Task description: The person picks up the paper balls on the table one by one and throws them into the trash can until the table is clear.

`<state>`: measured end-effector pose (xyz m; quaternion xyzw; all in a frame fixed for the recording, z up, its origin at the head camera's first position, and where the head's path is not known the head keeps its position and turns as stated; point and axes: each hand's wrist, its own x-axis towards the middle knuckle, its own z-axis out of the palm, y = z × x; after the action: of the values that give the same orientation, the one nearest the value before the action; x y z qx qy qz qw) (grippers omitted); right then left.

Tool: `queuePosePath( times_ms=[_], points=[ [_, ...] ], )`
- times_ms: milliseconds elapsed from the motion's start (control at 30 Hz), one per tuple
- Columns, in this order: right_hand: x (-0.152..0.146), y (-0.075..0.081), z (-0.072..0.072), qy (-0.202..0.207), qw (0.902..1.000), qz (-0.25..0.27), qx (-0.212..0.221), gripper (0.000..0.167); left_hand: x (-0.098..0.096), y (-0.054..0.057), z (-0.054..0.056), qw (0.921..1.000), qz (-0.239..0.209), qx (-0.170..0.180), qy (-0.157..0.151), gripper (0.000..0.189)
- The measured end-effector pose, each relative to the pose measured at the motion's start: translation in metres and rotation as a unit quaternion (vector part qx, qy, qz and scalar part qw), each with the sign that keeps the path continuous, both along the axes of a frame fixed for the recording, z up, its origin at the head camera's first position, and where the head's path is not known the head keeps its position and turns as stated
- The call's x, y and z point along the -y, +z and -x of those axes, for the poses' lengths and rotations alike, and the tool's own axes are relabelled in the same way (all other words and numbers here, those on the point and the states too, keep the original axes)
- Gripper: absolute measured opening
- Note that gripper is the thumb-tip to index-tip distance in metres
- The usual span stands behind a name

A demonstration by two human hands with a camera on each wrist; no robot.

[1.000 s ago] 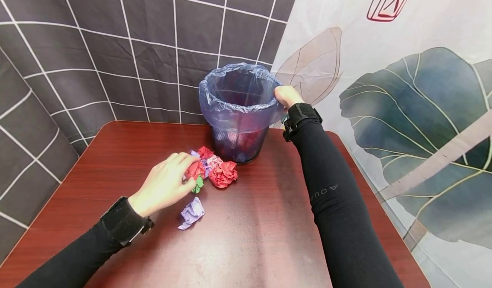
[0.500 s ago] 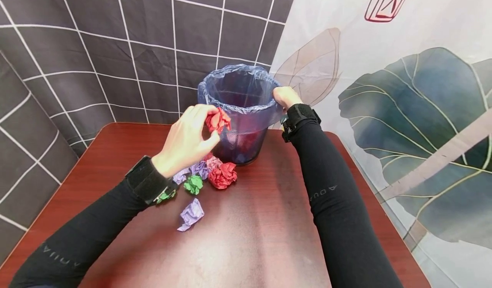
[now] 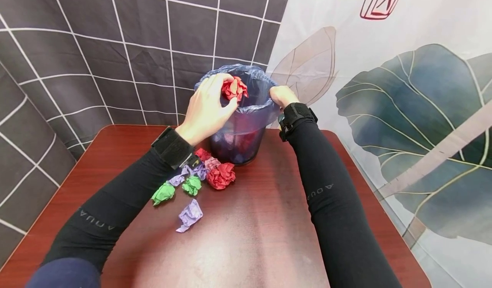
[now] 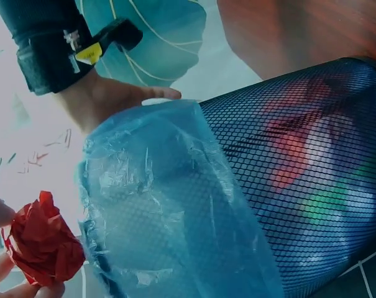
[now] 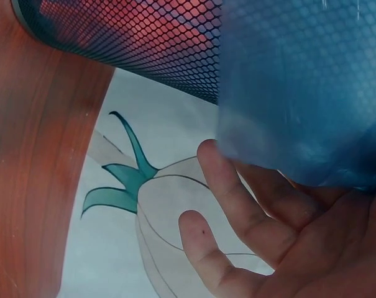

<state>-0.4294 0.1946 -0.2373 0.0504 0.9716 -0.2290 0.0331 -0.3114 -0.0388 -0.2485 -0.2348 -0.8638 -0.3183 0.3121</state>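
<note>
My left hand [image 3: 207,109] pinches a crumpled red paper ball [image 3: 235,89] at the mouth of a black mesh wastebasket [image 3: 234,149]. In the left wrist view, fingertips surround the red paper ball [image 4: 43,243] beside the rim. A blue plastic liner [image 3: 255,119] is folded down over the rim. My right hand [image 3: 283,96] holds the wastebasket's right rim through the liner. Its fingers [image 5: 222,177] lie along the outside in the right wrist view, its thumb hidden. Red, white and green paper shows through the mesh [image 4: 299,167].
Left of the wastebasket's foot lie crumpled papers on the brown table [image 3: 261,228]: a large red ball [image 3: 221,176], two green balls [image 3: 163,193] and several others. A purple piece [image 3: 190,215] lies nearer. A grey grid cloth [image 3: 150,62] hangs behind.
My left hand has picked the red paper ball from the pile and carried it up and right to the wastebasket's mouth. My right hand has stayed on the rim.
</note>
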Motion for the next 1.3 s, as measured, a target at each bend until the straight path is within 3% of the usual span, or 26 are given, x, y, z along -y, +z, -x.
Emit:
queuePosePath(
  times_ms=[167,333,433,600,800,967,1133,1300],
  points=[
    [0.0,0.0,0.0,-0.001,1.0,-0.001,0.0,0.055,-0.008,0.002,0.011,0.9992,0.016,0.036,-0.005,0.047],
    [0.001,0.003,-0.002,-0.009,0.9998,0.009,0.013,0.056,-0.01,-0.004,0.018,0.9973,0.009,0.068,-0.025,0.054],
    [0.003,0.004,-0.003,-0.01,0.9998,0.007,0.018,0.057,-0.008,-0.008,0.018,0.9965,-0.003,0.079,-0.027,0.054],
    [0.003,0.004,-0.003,-0.01,0.9999,0.002,0.013,0.056,0.0,-0.014,0.011,0.9972,-0.02,0.068,-0.022,0.048],
    [0.001,0.002,-0.001,0.005,0.9999,-0.014,-0.001,0.054,0.015,-0.029,-0.004,0.9988,-0.034,0.017,-0.03,0.041],
    [0.0,0.003,-0.001,0.016,0.9998,-0.015,-0.001,0.053,0.03,-0.045,-0.025,0.9992,-0.018,-0.012,-0.035,0.035],
    [0.001,0.002,-0.001,0.014,0.9999,-0.008,-0.002,0.053,0.046,-0.063,-0.051,0.9978,0.052,0.026,-0.032,0.032],
    [0.002,0.001,-0.003,0.011,0.9999,-0.007,-0.001,0.055,0.063,-0.083,-0.078,0.9844,0.141,0.102,-0.026,0.035]
  ],
)
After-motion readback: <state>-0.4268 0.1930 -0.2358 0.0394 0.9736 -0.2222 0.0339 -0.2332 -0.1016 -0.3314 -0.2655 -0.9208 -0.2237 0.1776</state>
